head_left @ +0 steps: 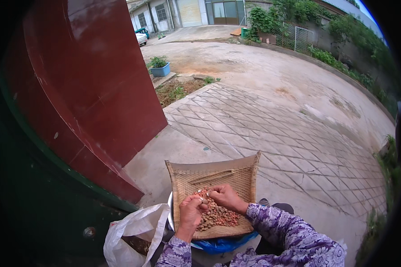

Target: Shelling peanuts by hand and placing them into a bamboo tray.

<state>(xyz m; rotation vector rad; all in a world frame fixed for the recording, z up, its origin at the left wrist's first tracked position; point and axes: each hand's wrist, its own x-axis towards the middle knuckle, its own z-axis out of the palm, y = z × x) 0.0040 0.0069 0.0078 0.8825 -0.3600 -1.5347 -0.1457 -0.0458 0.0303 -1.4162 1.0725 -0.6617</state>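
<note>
A woven bamboo winnowing tray (236,171) sits in front of me with a pile of peanuts (219,215), brown shells mixed with red kernels. Above the pile, my left hand (190,216) is closed in a pinch on a peanut (204,200). My right hand (228,198) is beside it, fingers pinched together; a small pale bit shows at the tips, too small to name. Both hands are close together but a little apart. Two thin sticks (209,177) lie across the far part of the tray.
At the left a white woven sack (120,236) stands open with brown contents. Blue plastic (223,244) shows under the tray's near edge. A large red metal door (102,84) rises at the left. Beyond lie grooved concrete paving (272,138) and a blue planter (161,70).
</note>
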